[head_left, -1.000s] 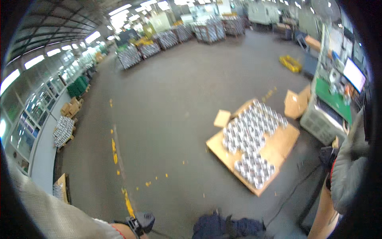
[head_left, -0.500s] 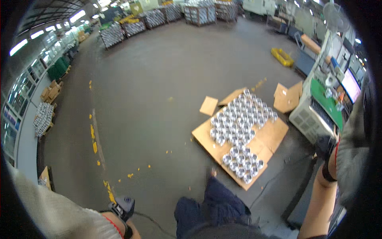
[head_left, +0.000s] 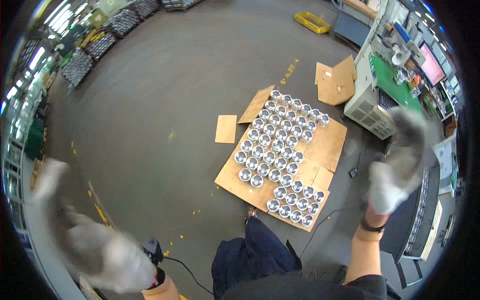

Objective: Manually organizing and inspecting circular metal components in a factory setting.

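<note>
My left hand, in a grey-and-white work glove, is raised at the lower left, smeared by motion. At the right, my right hand wears a similar glove and is blurred too, held up near the green-topped bench. The fingers of both are too smeared to read, and no held thing can be made out. Between them, rows of shiny, cup-shaped round metal parts sit on a flattened cardboard sheet on the floor. Both hands are apart from these parts.
An opened cardboard box and a loose cardboard piece lie around the sheet. The bench carries a keyboard and a screen. Beyond is a yellow tray. Cables trail across the floor; loaded crates line the far left.
My view has turned, so the cardboard and metal parts appear further left and higher. Both gloved hands have come further into view, the right one away from the picture's edge.
</note>
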### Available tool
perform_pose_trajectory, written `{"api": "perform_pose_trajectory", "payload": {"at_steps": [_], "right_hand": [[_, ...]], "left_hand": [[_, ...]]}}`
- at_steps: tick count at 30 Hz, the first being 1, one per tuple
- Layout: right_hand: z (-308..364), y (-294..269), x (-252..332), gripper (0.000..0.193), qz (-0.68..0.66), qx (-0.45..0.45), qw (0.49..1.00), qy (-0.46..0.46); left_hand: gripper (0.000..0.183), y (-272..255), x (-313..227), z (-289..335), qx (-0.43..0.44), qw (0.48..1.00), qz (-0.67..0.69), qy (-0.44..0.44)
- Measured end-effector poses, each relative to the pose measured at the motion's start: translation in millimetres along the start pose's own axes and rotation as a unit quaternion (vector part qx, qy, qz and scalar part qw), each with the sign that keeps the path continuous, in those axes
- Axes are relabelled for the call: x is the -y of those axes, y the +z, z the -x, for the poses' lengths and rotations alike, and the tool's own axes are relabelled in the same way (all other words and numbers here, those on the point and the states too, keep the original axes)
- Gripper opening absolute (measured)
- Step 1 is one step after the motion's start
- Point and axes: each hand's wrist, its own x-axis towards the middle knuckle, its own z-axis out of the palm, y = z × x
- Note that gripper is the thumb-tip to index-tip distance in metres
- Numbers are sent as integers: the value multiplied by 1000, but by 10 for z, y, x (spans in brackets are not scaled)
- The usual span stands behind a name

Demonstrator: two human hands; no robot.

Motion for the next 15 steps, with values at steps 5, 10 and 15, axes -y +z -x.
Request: {"api": "perform_pose_trajectory", "payload": {"at_steps": [5, 10, 15], "right_hand": [[1721, 831, -1922, 63, 54, 268, 874, 401], [4208, 1393, -3177, 84, 91, 537, 642, 540], [5128, 2015, -4091, 100, 238, 614, 552, 512]], "left_hand": [[55, 2053, 979, 1199, 264, 962, -46, -44], [38, 3535, 1528, 2724, 522, 850, 41, -59], [45, 4955, 1803, 4225, 615, 780, 107, -41]]}}
